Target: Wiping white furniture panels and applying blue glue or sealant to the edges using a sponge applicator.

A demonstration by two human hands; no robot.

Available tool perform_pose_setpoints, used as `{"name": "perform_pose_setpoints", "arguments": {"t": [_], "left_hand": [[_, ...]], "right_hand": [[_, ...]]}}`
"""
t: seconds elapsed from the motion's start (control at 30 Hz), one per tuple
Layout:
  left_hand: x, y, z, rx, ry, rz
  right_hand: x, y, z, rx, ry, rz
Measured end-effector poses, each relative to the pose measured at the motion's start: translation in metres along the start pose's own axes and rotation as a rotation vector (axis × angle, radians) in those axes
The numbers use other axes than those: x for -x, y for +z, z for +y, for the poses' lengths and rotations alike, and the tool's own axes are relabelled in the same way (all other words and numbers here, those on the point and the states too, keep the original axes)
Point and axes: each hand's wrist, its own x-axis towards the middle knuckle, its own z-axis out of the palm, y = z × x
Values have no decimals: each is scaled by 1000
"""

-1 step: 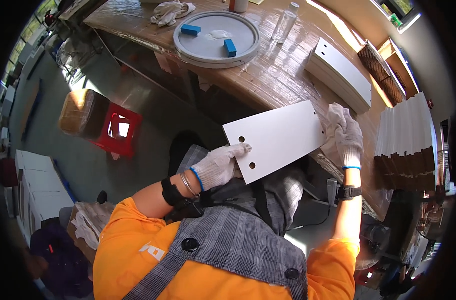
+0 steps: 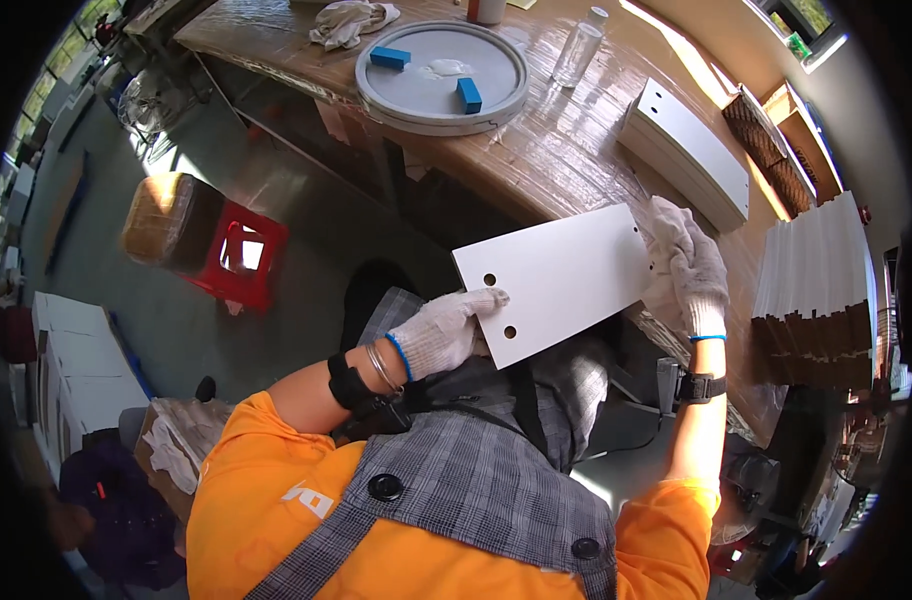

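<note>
Daylight: window (image 2: 804,16), upper right | glare: tabletop (image 2: 524,152) | dim: floor (image 2: 216,350) | fisheye bending, black rim

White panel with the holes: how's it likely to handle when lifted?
Likely stiff: the white panel shows no sag with the left hand gripping one end. Its smooth face might slip against the knit glove. Flat-sided, it probably won't roll.

White rectangular panel (image 2: 566,285), aslant, two round holes at left end, seemingly a pale cloth (image 2: 660,293) at right
</note>
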Motion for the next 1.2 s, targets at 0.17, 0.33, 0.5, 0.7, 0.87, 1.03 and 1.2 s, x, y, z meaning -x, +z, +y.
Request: {"name": "perform_pose_setpoints", "arguments": {"t": [0.17,0.33,0.5,0.7,0.87,1.03,1.2], "left_hand": [[-5,-9,-4,-4,-20,-52],[0,-10,-12,46,59,-55],[2,-23,-10,108,-13,-58],[0,-28,-8,68,19,-91],[0,-27,-5,34,3,-78],[0,-27,-4,14,0,-62],[0,-28,-4,63,-17,-109]], "right_hand": [[-5,30,-56,-45,-491,-178],[2,55,-132,-88,-470,-346],[5,71,-165,-314,-611,-259],[7,71,-167,-414,-589,-269],[11,69,-168,-464,-572,-274],[14,68,-162,-489,-553,-270],[18,68,-159,-503,-539,-271]]}}
